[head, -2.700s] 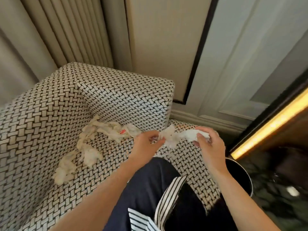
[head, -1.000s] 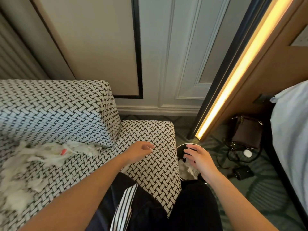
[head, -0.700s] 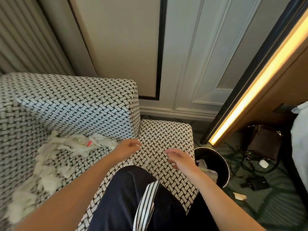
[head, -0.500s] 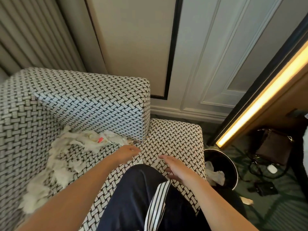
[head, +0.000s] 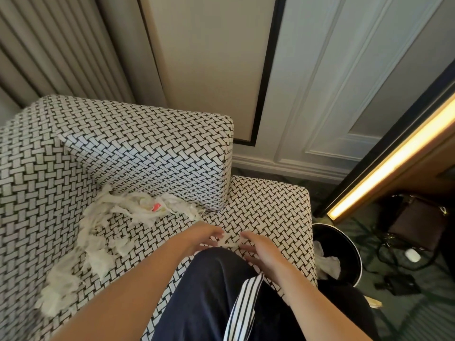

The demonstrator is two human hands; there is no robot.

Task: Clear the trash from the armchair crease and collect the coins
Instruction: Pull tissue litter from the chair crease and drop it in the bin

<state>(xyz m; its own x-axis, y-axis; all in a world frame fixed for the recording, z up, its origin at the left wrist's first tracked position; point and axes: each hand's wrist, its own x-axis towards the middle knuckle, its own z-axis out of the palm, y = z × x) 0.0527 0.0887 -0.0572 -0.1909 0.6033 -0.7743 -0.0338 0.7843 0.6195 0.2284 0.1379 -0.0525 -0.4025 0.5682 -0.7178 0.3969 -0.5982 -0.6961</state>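
Observation:
A black-and-white woven armchair (head: 147, 148) fills the left half of the view. White torn tissue (head: 118, 217) lies strewn along the crease between seat and backrest, with a small red scrap (head: 156, 207) in it. More tissue (head: 59, 291) trails toward the lower left. My left hand (head: 199, 236) and my right hand (head: 258, 244) hover side by side over the seat's front part, fingers apart, on either side of a small white tissue piece (head: 230, 241). Neither hand grips anything. No coins are visible.
A black round waste bin (head: 349, 247) with crumpled tissue (head: 327, 263) inside stands on the floor right of the chair. A brown bag (head: 413, 225), cables and a white charger (head: 412, 255) lie beyond it. My knee in dark trousers (head: 214, 291) rests on the seat.
My right hand dropped the tissue into the bin, then came back over the seat beside my left hand. The view swung left from the bin toward the armchair.

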